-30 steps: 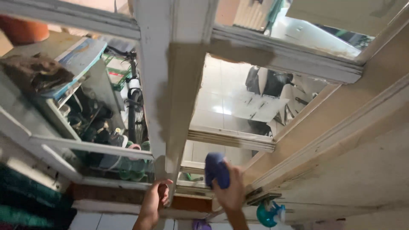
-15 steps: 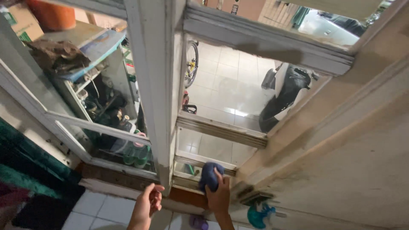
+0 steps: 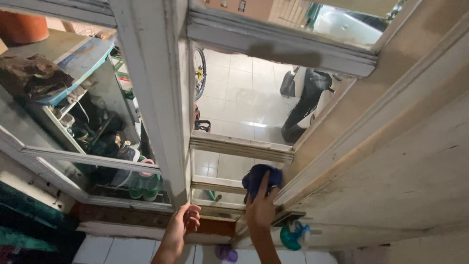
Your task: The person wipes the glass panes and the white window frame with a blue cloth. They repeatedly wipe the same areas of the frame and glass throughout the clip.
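Right hand [image 3: 261, 211] presses blue cloth [image 3: 261, 176] on window pane [image 3: 229, 168].

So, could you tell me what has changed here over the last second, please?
The right hand has slid the blue cloth up the glass from the lower rail towards the middle crossbar. The left hand stays at the foot of the white upright. The cloth remains pressed under the fingers.

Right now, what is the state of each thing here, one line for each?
blue cloth: bunched, pressed against the lower pane
right hand: flat on the cloth, one finger extended
left hand: open, at the foot of the white frame post
teal bottle: lying untouched
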